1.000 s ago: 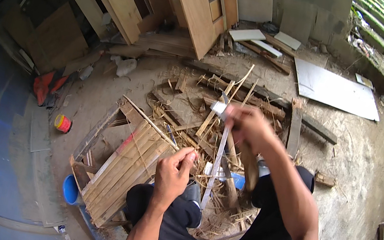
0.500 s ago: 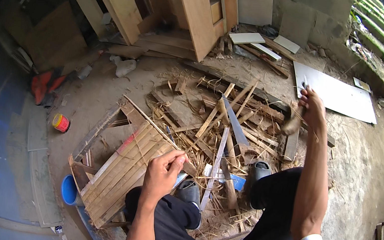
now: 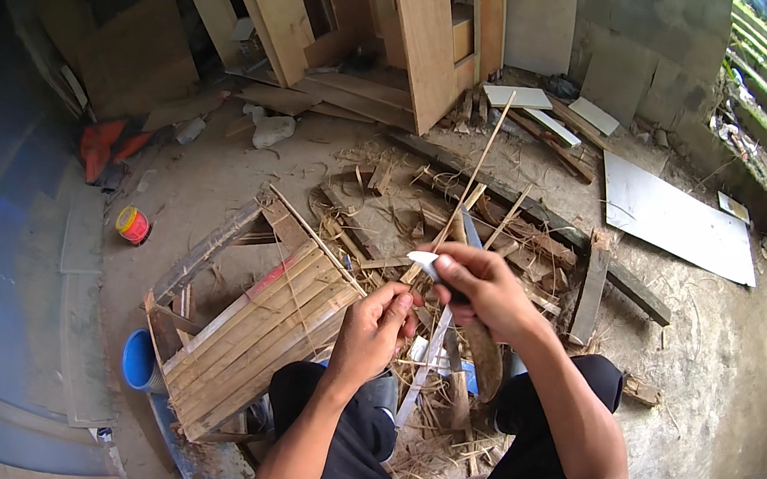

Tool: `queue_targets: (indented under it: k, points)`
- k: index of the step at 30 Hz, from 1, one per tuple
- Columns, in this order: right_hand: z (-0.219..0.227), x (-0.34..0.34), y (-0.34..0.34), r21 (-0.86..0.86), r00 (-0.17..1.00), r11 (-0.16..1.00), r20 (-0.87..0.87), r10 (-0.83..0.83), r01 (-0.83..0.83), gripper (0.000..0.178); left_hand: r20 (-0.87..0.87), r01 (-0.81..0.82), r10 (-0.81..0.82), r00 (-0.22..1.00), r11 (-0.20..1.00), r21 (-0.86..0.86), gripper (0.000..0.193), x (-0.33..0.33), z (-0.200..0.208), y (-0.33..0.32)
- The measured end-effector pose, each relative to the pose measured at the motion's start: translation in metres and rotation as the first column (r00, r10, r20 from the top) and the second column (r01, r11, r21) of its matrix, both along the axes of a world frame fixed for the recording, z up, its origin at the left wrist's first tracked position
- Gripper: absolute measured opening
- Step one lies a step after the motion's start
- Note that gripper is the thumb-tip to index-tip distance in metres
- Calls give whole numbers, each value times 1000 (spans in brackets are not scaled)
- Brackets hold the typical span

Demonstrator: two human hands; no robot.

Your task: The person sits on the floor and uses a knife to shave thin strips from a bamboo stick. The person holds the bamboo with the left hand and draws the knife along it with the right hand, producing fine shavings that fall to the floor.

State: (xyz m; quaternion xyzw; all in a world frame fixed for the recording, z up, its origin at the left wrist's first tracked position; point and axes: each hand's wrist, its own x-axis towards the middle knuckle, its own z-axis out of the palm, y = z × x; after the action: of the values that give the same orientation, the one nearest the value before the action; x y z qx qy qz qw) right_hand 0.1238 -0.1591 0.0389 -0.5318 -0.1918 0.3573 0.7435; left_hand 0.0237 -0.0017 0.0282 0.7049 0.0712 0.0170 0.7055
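Observation:
My left hand (image 3: 376, 332) is closed around the lower end of a thin bamboo-like strip (image 3: 488, 150), which points up and away over the wood pile. Close beside it, my right hand (image 3: 488, 293) grips a knife with a short pale blade (image 3: 424, 264). The knife's long, curved brown handle (image 3: 484, 366) sticks out below that hand. The blade lies against or just beside the strip; exact contact I cannot make out. Behind the hands, part of a handsaw blade (image 3: 470, 232) shows among the scraps.
Wood scraps and shavings (image 3: 545, 246) cover the ground ahead. To the left lie a slatted wooden panel (image 3: 249, 344), a blue bucket (image 3: 142, 362) and a red-and-yellow tub (image 3: 132, 225). A white board (image 3: 681, 218) rests at the right; wooden panels (image 3: 423, 33) stand at the back.
My right hand has swung in from the far right with the knife, down to the strip beside my left hand. My left hand has shifted slightly right, and the view has tilted a little.

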Motion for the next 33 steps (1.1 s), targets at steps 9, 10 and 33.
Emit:
queue_targets:
  k: [9, 10, 33]
  points:
    - [-6, 5, 0, 36, 999, 999, -47, -24, 26, 22, -6, 50, -51, 999, 998, -28, 24, -3, -2, 4]
    - [-5, 4, -1, 1, 999, 1000, -33, -7, 7, 22, 9, 50, -50, 999, 998, -33, 24, -3, -2, 3]
    - [8, 23, -21, -114, 958, 965, -135, -252, 237, 20, 387, -269, -36, 921, 660, 702, 15, -6, -8, -7]
